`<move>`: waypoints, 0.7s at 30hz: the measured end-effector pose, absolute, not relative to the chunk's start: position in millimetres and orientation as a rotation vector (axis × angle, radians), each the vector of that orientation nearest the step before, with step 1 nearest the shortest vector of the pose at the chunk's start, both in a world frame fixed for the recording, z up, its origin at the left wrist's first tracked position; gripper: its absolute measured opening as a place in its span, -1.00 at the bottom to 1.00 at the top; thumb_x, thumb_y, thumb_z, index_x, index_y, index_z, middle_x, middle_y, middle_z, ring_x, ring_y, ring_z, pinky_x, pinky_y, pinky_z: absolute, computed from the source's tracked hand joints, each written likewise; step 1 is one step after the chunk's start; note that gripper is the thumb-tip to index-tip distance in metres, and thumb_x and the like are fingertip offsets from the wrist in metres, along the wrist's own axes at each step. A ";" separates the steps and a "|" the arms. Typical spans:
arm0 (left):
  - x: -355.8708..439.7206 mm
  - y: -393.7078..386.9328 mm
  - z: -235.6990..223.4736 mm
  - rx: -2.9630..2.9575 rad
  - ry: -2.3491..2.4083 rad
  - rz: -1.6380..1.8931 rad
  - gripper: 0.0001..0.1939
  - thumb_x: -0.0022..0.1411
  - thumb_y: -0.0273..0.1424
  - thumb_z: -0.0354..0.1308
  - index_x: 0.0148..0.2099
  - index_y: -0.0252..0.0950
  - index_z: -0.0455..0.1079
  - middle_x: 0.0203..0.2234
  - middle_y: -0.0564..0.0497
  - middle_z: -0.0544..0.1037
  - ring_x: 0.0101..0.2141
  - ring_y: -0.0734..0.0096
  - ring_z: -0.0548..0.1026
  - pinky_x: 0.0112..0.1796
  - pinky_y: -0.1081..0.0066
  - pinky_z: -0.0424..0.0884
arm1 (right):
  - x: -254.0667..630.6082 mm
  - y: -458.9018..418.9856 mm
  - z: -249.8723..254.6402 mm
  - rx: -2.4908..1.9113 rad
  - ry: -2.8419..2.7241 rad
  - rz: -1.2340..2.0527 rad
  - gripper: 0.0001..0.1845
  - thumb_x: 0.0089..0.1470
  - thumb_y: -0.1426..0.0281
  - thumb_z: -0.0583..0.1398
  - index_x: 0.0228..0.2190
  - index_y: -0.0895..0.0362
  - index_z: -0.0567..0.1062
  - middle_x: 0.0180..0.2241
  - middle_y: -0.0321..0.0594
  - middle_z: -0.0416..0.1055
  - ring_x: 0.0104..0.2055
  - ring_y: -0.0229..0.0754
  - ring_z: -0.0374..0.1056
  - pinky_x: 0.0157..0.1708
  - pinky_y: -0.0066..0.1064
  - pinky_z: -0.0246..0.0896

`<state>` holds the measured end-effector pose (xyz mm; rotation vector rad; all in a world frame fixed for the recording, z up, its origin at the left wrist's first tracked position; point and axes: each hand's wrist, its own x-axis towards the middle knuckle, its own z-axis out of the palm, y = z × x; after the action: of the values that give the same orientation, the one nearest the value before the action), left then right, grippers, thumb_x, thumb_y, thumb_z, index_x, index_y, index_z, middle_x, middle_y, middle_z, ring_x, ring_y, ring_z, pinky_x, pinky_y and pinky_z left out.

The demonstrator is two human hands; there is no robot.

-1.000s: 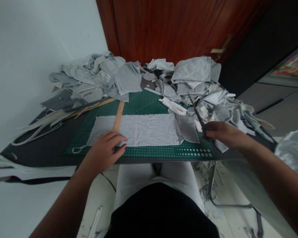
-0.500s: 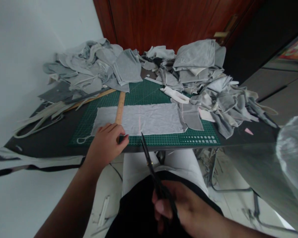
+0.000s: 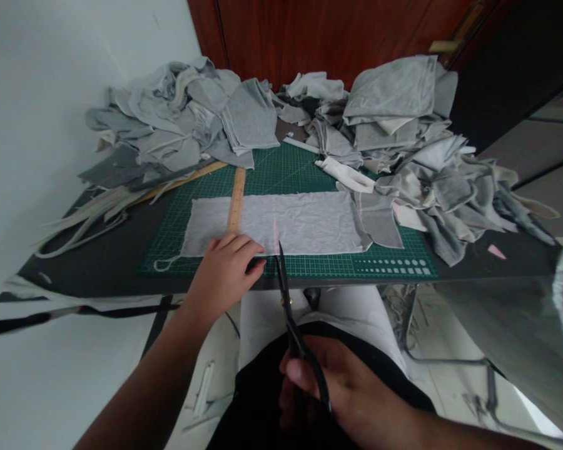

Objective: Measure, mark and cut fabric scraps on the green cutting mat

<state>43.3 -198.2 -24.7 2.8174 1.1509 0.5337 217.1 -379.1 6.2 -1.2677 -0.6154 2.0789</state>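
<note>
- Compared with a second before, the scissors (image 3: 286, 307) had left the right-hand heap of scraps (image 3: 431, 181) and come to the near edge of the pale grey cloth (image 3: 312, 225); their blades, together half a second before, stood slightly parted.
- The cloth lay flat on a green cutting mat (image 3: 263, 178), its pink line (image 3: 275, 219) running towards the blade tips.
- A wooden ruler (image 3: 236, 201) crossed the cloth left of that line.
- Beneath the mat was a dark table (image 3: 103, 265), with another heap of grey fabric (image 3: 169, 119) at its far left.
- Behind stood a reddish-brown door (image 3: 300, 31), beside a pale wall (image 3: 37, 125).
- The left hand (image 3: 228, 269) was open with fingers loosely bent, resting on the cloth at the ruler's near end and gripping nothing visible.
- The right hand (image 3: 342, 381) was closed around the scissors' black handles, below the table's front edge in view.
</note>
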 end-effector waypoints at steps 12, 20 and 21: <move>52.2 -197.9 -24.5 2.794 1.164 0.475 -0.96 0.32 -0.48 0.24 -0.22 -0.25 0.50 -0.29 0.00 0.58 -0.17 0.13 0.50 -0.17 0.18 0.28 | 213.1 -373.4 -3.2 -1.182 -0.508 2.148 -0.29 -0.17 -0.14 0.43 -0.32 0.24 0.46 -0.43 -0.16 0.52 -0.50 -0.28 0.47 -0.50 -0.53 0.31; 53.3 -195.6 -22.7 2.777 1.139 0.447 -0.96 0.32 -0.47 0.23 -0.23 -0.26 0.49 -0.30 -0.01 0.57 -0.17 0.15 0.50 -0.15 0.18 0.30 | 208.5 -370.3 -7.5 -1.202 -0.489 2.112 -0.32 -0.13 -0.13 0.42 -0.35 0.22 0.43 -0.51 -0.24 0.46 -0.57 -0.31 0.41 -0.55 -0.54 0.26; 53.4 -195.2 -22.7 2.774 1.136 0.453 -0.96 0.32 -0.47 0.23 -0.23 -0.26 0.49 -0.30 0.00 0.57 -0.18 0.15 0.50 -0.15 0.19 0.30 | 208.1 -370.1 -8.0 -1.199 -0.481 2.112 -0.33 -0.14 -0.12 0.42 -0.36 0.22 0.42 -0.52 -0.25 0.45 -0.57 -0.32 0.40 -0.56 -0.54 0.26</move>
<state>53.4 -195.2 -22.7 2.7741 1.1358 0.4531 208.1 -370.1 -8.0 -1.1993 -0.4807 2.1119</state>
